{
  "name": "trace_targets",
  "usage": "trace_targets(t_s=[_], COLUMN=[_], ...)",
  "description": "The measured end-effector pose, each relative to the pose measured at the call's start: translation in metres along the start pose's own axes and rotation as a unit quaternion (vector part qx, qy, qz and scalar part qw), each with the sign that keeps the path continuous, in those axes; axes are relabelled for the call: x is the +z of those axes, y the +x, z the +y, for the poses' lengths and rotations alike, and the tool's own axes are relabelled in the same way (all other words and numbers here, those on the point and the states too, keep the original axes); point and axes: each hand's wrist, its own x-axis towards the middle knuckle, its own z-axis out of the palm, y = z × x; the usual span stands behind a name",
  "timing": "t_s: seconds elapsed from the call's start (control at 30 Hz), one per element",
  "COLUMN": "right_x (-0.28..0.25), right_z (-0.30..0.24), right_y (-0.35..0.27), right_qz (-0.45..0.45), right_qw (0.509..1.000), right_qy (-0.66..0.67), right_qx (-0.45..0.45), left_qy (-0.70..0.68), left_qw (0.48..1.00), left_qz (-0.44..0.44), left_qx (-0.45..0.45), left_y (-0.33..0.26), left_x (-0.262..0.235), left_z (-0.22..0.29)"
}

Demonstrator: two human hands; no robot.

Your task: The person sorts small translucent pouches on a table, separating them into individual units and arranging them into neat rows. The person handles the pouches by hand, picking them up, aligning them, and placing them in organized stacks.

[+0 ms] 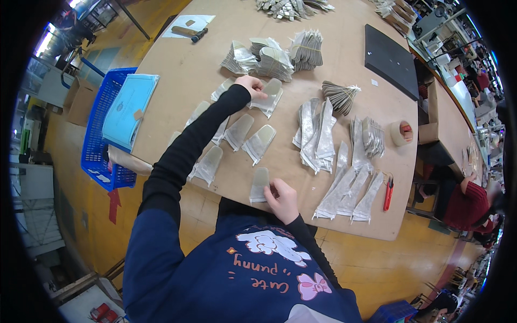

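Note:
My left hand (252, 88) reaches across the table, its fingers closed at the edge of a grey tongue-shaped piece (273, 89) that overlaps another. Close to the front edge, my right hand (283, 200) has its thumb and fingers closed on the side of a single tongue-shaped piece (259, 184), which lies flat. Between the hands, similar pieces, such as one tongue-shaped piece (259, 144), are spread in rows; my left sleeve hides some of them. Beyond my left hand stand thick stacks of tongue-shaped pieces (273, 63).
Long strip-like pieces (315, 134), a fanned bundle (340, 97), a tape roll (401, 133) and a red cutter (388, 192) are on the right. A black board (390, 60) lies farther back. At left are a hammer (189, 33) and a blue basket (123, 177). Another person (467, 202) sits at right.

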Motion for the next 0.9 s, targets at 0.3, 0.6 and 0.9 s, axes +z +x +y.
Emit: trace_targets(t_s=[0.3, 0.6, 0.9], right_x=[0.0, -0.001, -0.001], right_z=[-0.001, -0.002, -0.001], right_y=[0.001, 0.0, -0.001], right_qz=[0.001, 0.002, -0.001], right_qw=[1.0, 1.0, 1.0], right_qy=[0.008, 0.006, 0.006], right_qx=[0.006, 0.008, 0.015], left_qy=[-0.272, -0.217, 0.193], left_qw=[0.955, 0.974, 0.971], left_qz=[-0.069, -0.058, 0.13], left_qx=[-0.092, -0.024, 0.058], left_y=[-0.011, 0.0, -0.009], left_x=[-0.053, -0.017, 0.015], left_z=[-0.011, -0.006, 0.02])
